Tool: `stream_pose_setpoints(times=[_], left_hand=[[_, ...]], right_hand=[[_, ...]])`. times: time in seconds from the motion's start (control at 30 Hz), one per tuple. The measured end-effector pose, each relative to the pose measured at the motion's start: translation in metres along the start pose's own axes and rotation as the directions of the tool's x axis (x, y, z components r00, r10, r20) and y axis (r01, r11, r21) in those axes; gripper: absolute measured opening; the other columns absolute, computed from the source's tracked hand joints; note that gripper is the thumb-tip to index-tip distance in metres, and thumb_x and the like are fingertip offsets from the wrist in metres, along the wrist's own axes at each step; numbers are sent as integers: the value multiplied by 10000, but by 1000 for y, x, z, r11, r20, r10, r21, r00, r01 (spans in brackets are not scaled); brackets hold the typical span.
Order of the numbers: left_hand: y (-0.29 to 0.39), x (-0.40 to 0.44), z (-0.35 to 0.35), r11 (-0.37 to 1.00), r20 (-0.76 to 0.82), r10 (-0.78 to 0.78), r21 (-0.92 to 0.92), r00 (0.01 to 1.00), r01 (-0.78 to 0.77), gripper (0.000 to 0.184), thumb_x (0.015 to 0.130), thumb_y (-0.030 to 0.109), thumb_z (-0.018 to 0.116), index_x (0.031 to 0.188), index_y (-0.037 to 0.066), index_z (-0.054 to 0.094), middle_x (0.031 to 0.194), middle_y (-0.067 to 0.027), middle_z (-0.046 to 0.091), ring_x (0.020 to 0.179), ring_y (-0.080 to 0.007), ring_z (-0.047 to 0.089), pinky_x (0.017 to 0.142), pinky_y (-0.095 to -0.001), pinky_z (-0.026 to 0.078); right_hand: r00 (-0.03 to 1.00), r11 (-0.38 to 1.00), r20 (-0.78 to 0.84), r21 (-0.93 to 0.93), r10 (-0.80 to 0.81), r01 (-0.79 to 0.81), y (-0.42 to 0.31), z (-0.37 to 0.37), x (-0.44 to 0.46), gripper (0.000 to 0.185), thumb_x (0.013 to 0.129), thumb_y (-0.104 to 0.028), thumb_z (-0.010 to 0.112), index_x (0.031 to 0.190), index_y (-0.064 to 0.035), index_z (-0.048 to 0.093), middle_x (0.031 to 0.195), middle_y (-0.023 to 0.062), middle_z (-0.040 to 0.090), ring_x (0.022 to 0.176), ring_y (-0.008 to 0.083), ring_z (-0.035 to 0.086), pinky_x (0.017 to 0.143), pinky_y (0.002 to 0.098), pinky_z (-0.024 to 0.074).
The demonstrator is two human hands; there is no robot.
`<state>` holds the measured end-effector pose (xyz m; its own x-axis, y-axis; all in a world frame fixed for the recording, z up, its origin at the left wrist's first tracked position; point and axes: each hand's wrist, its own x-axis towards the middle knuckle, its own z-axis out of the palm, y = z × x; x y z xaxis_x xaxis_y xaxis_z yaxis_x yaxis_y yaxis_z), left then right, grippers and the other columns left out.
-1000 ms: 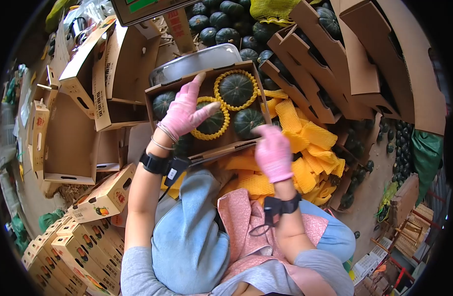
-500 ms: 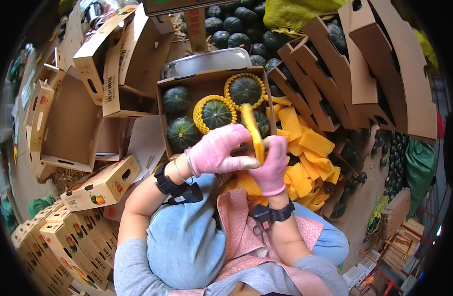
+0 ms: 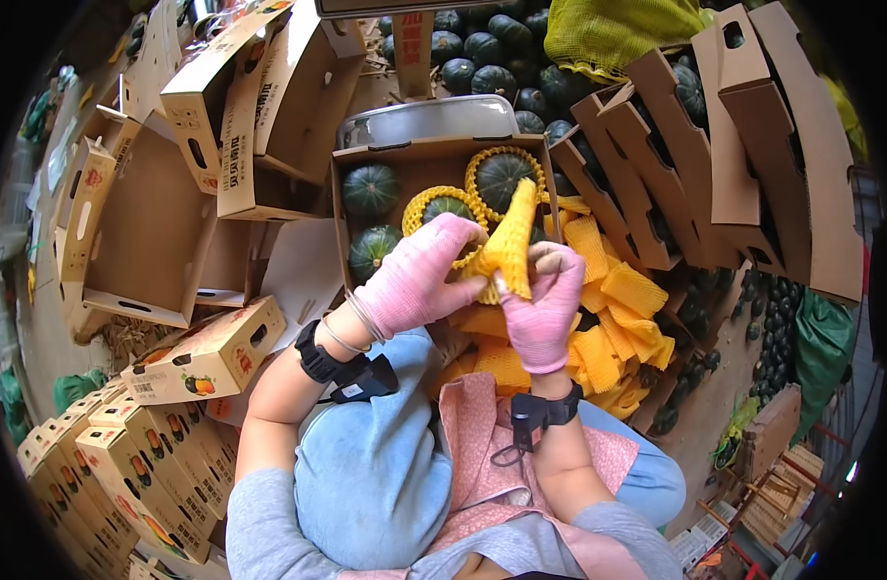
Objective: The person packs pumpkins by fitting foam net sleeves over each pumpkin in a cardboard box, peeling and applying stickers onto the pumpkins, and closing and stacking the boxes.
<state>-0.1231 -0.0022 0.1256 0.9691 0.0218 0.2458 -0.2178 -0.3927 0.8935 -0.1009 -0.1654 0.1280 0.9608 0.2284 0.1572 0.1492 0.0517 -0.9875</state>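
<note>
In pink gloves, my left hand (image 3: 422, 274) and my right hand (image 3: 544, 307) pinch the lower end of a yellow foam net sleeve (image 3: 508, 242) between them. The sleeve's mouth is spread between my fingers, while its narrow end points up and away. Just beyond lies an open cardboard box (image 3: 426, 172) with several dark green pumpkins. Two of them, a far-right pumpkin (image 3: 505, 182) and a middle pumpkin (image 3: 445, 210), wear yellow foam nets. A bare pumpkin (image 3: 371, 189) and another bare pumpkin (image 3: 373, 251) sit at the left. One at the near right is mostly hidden behind the sleeve and my hand.
Loose yellow foam sleeves (image 3: 598, 353) lie heaped right of the box. Cardboard trays (image 3: 646, 164) lean in a row at the right, and open boxes (image 3: 144, 242) stand left. Behind are a metal scale platform (image 3: 429, 118) and piled pumpkins (image 3: 487, 48). Printed boxes (image 3: 139, 474) are stacked near left.
The sleeve, edge-on before, now shows its side and its lower end is spread wider. My right hand has turned and its fingers have risen. The whole view has shifted slightly.
</note>
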Motion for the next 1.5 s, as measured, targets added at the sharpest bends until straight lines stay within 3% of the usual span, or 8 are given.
stream_pose_setpoints(times=[0.2, 0.4, 0.7, 0.93, 1.03, 1.13, 1.2, 1.5], left_hand=[[-6, -6, -17, 110, 323, -383, -914, 865, 390, 181, 884, 161, 628, 993, 17, 614, 917, 9, 597, 862, -73, 548, 782, -227, 454], [-23, -17, -27, 466, 408, -149, -774, 901, 428, 173, 898, 154, 614, 996, 12, 598, 1045, -50, 616, 943, -99, 563, 860, -241, 446], [-15, -3, -17, 961, 79, 227, -180, 971, -210, 217, 716, 38, 725, 914, 37, 636, 890, -104, 633, 871, -240, 608, 894, -347, 442], [-26, -13, -38, 611, 821, 98, -495, 562, 617, 245, 830, 162, 701, 986, -9, 619, 1011, -75, 586, 1018, -177, 529, 914, -316, 405], [-22, -12, -45, 513, 791, -49, -504, 610, 695, 170, 883, 139, 637, 981, 3, 610, 977, -37, 602, 938, -122, 552, 845, -272, 446], [-17, -14, -23, 29, 627, -226, -761, 746, 648, 176, 929, 185, 574, 1024, 36, 563, 996, -35, 612, 931, -116, 588, 828, -270, 488], [7, -4, -5, -25, 614, -374, -756, 695, 654, 274, 919, 219, 565, 1107, 22, 540, 1043, -71, 599, 941, -144, 591, 837, -283, 486], [-35, 51, 82, 948, 156, -268, 220, 951, 232, 213, 893, 216, 557, 1032, 55, 576, 857, -228, 612, 833, -420, 586, 711, -481, 482]], right_hand=[[986, 865, 166, -491, -30, 109, 6, -5, 14, 212, 719, 95, 578, 901, -13, 598, 928, 2, 576, 853, 105, 576, 723, 261, 479], [708, 349, 386, 669, 591, -656, 0, -30, 5, 380, 696, 110, 533, 1046, 7, 639, 997, 94, 688, 844, 132, 638, 762, 251, 508], [935, 927, 218, 191, 280, -323, -8, 5, -3, 261, 900, -29, 517, 1161, -22, 527, 1087, 48, 561, 1012, 138, 545, 934, 266, 425], [904, 973, 363, -43, 226, -226, 6, -17, -13, 167, 728, 67, 540, 865, -5, 604, 905, 48, 591, 868, 131, 576, 766, 252, 464], [594, 166, 730, 575, 339, -801, -8, -36, -33, 412, 713, 37, 571, 1124, 16, 580, 1130, 109, 622, 1074, 208, 594, 962, 333, 442], [477, 705, 742, 9, 470, -709, -7, -55, -33, 410, 892, -134, 563, 1255, 47, 500, 1153, 144, 614, 1069, 239, 593, 985, 345, 422], [717, 541, 585, 488, 379, -685, -9, -68, -19, 369, 950, -204, 510, 1251, 8, 493, 1041, 154, 641, 842, 218, 654, 717, 294, 535], [767, 470, -58, -760, 639, -449, 15, -70, 38, 235, 956, -250, 488, 1121, -85, 521, 870, 125, 636, 650, 250, 628, 475, 344, 518]])
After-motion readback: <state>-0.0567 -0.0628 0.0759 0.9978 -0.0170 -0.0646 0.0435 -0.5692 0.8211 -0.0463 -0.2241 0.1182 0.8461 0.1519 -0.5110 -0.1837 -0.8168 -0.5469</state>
